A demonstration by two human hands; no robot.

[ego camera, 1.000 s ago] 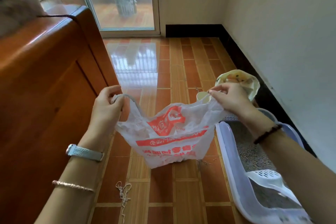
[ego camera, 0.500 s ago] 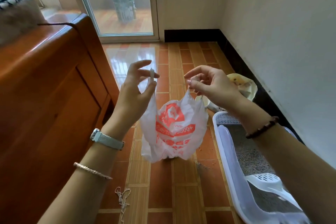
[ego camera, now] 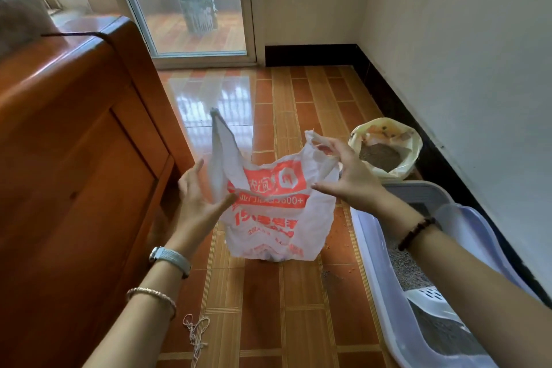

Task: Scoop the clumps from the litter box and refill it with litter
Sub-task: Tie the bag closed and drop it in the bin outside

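Note:
A white plastic bag [ego camera: 268, 218] with orange print stands on the tiled floor in front of me, its two handles sticking up. My left hand [ego camera: 200, 197] is open at its left side, thumb touching the plastic. My right hand [ego camera: 343, 170] hovers with spread fingers at the right handle, not gripping it. The lilac litter box [ego camera: 376, 272] with grey litter lies at the lower right under my right forearm. A white slotted scoop [ego camera: 430, 299] rests inside it. A yellow litter sack [ego camera: 412, 146], open and holding grey litter, stands beyond the box.
A tall wooden cabinet [ego camera: 74, 173] fills the left side. The wall [ego camera: 463, 84] with a black skirting runs along the right. A glass door [ego camera: 191, 9] is ahead, with a bin [ego camera: 197, 6] outside. A string [ego camera: 195, 334] and scattered granules [ego camera: 343, 224] lie on the floor.
Both hands held the bag's handles up a moment ago. Now they have let go and spread apart, and the bag has dropped lower and wider on the floor.

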